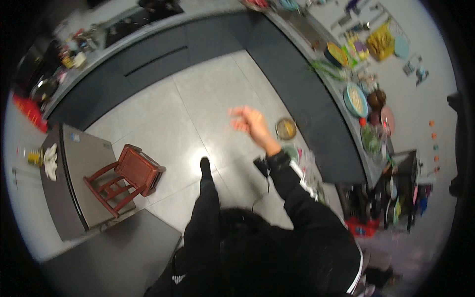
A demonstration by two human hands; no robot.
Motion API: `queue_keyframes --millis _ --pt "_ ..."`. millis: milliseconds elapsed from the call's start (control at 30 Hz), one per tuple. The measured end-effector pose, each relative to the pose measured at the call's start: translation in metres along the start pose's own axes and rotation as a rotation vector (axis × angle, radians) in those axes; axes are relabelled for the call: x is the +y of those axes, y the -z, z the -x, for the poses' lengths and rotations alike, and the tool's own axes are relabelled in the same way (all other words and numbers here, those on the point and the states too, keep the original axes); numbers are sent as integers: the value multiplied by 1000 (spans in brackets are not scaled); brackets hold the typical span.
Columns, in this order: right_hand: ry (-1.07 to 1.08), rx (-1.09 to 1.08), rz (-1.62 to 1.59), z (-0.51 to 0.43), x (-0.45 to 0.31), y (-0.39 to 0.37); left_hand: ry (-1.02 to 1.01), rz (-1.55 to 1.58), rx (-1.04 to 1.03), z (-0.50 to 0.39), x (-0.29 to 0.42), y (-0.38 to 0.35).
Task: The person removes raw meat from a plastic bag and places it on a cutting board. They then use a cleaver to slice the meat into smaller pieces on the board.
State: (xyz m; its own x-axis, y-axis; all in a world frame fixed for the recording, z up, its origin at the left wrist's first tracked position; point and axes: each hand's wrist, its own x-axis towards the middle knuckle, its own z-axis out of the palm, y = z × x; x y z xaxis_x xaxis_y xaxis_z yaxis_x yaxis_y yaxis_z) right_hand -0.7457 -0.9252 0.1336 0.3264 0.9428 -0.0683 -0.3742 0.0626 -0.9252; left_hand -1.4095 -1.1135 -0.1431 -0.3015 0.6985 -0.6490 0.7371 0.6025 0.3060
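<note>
My right hand (253, 124) is raised over the pale tiled floor (196, 107), its fingers loosely bent and apart, blurred, with nothing in them. Beyond its wrist, on the right, a round container (286, 129) with something yellowish inside stands on the floor by the dark cabinets. Nearer to me, plastic bags (308, 167) lie along the same cabinets, partly hidden by my black sleeve. My left hand is out of view. A reddish-brown wooden chair (136, 169) with a curved back stands to the left, and one dark shoe (205, 165) of mine shows ahead.
Dark base cabinets (304, 85) run along the far and right sides. On the right counter are a light-blue basin (355, 99), long green vegetables (328, 70) and bagged greens (371, 139). A grey refrigerator (87, 163) is behind the chair; a black rack (402, 185) stands at right.
</note>
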Motion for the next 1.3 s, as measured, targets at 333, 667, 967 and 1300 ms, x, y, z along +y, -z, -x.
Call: queue_keyframes --millis 333,667,967,1300 --pt "313 488 -850 -182 -151 112 -950 165 271 -250 630 161" --pt "471 738 124 -355 -220 261 -1861 25 22 -16 1173 21" --pt "270 641 511 -495 -288 427 -1605 -79 -158 -75 1331 -53" --pt "-91 509 754 -705 -283 517 -1385 -489 -367 -239 1528 -127"
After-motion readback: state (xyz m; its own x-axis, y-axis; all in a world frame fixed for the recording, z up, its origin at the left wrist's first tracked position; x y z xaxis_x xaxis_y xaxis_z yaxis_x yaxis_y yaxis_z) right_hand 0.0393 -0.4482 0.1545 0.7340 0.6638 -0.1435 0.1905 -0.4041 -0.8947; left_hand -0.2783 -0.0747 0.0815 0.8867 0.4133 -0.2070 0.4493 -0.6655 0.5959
